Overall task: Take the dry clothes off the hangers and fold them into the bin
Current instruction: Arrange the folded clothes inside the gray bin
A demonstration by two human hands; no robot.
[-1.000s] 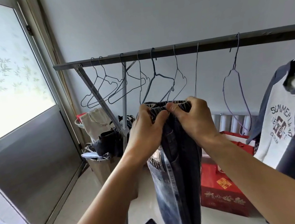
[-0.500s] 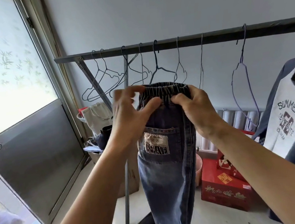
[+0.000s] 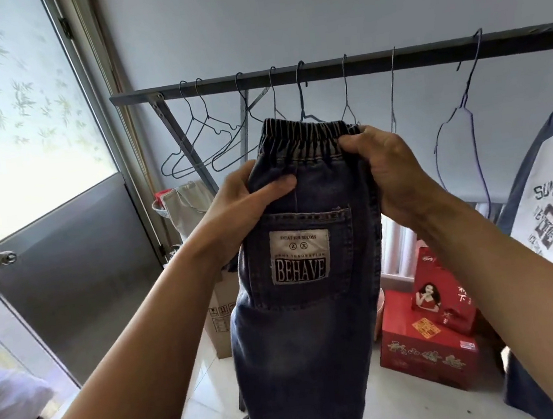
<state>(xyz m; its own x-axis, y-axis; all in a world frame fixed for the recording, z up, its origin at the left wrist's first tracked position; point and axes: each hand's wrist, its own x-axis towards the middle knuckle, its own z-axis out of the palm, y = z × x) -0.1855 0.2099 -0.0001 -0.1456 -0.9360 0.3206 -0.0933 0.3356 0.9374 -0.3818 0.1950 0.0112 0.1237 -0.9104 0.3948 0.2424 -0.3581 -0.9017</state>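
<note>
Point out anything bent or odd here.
The purple wire hanger toward the right of the grey metal rail is bent: its body is pulled into a long narrow loop, unlike the triangular grey wire hangers at left. The held blue denim jeans look fine.

The jeans [image 3: 304,344] are faded blue, their waistband [image 3: 304,137] dark-striped, the patch [image 3: 299,255] black-and-white, the boxes [image 3: 426,354] red.

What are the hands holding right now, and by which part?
The jeans: the right hand pinches the right end of the elastic waistband, the left hand grips the left edge just below it.
</note>
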